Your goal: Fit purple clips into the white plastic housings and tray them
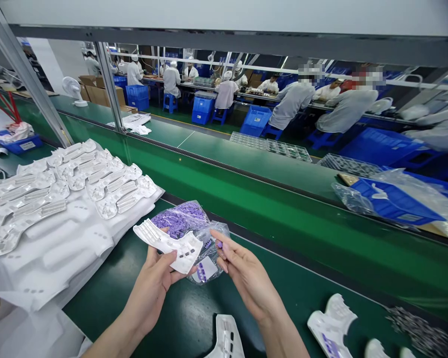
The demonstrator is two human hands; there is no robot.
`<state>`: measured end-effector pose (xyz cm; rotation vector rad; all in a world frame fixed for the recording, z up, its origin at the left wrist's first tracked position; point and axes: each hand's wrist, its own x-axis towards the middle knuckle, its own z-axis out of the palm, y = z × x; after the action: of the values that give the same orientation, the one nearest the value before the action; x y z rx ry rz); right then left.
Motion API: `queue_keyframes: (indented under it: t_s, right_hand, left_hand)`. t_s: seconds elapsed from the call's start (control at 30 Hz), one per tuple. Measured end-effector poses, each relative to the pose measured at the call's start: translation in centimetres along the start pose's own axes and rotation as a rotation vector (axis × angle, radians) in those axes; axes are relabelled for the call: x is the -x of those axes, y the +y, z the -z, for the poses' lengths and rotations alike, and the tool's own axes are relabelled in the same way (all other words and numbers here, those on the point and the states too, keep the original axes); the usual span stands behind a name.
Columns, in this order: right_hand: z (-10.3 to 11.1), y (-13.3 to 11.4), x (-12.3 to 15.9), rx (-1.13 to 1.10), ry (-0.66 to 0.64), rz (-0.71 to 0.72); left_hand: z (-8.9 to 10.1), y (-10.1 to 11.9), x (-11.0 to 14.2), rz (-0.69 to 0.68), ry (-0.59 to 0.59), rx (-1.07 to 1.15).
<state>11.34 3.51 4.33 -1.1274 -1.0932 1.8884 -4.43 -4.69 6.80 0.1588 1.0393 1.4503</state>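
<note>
My left hand (159, 278) is closed around a white plastic housing (186, 248), curved, with ribs at one end and a row of small slots at the other. Just to its right, my right hand (244, 271) pinches a small purple plastic piece (219, 244) between thumb and fingers, apart from the housing. Behind both hands lies a clear bag of purple pieces (179, 219). A second clear bag (209, 271), partly hidden by the housing, shows a few purple parts inside. Nearer to me, another white housing (227, 338) rests on the green bench.
Rows of white housings (97, 174) lie on white foam sheeting (85, 233) at left. At right are a housing with purple pieces (332, 328) and a pile of small dark parts (421, 328). Beyond the green ledge (216, 151), with a blue bin (395, 199), several people sit working.
</note>
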Motion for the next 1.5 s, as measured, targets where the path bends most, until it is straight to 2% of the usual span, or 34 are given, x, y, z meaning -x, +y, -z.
queue_keyframes:
  t_s: [0.17, 0.4, 0.67, 0.73, 0.87, 0.93, 1.07, 1.13, 1.37, 1.5]
  right_hand:
    - [-0.8, 0.3, 0.3, 0.152, 0.095, 0.119]
    - [-2.8, 1.4, 1.1, 0.548, 0.071, 0.405]
    - [-3.2, 3.0, 0.7, 0.517, 0.095, 0.43]
    - [-3.2, 3.3, 0.7, 0.569, 0.144, 0.48]
    - [-3.4, 3.1, 0.7, 0.73, 0.331, 0.631]
    - [-3.5, 2.6, 0.8, 0.669, 0.306, 0.564]
    - [-3.7, 1.5, 1.3, 0.244, -0.038, 0.211]
    - [-3.8, 1.2, 1.4, 0.154, -0.116, 0.14]
    - [-3.6, 1.8, 1.4, 0.203, -0.052, 0.128]
    - [-3.5, 1.3, 1.6, 0.151, -0.125, 0.101]
  left_hand:
    - [0.4, -0.3, -0.1, 0.036, -0.063, -0.02]
    - [1.0, -1.2, -0.3, -0.012, -0.134, -0.073]
    - [0.9, -1.1, 0.1, -0.018, -0.162, -0.134]
    - [0.8, -1.2, 0.1, -0.038, -0.17, -0.145]
    - [0.6, -1.6, 0.0, -0.096, -0.17, -0.174]
    - [0.5, -1.6, 0.0, -0.115, -0.167, -0.186]
    - [0.3, -1.6, 0.1, -0.131, -0.159, -0.197]
    - [0.3, -1.6, 0.2, -0.132, -0.157, -0.192]
    - [0.2, -1.7, 0.3, -0.132, -0.166, -0.228]
    - [0.1, -1.3, 0.4, -0.111, -0.179, -0.235]
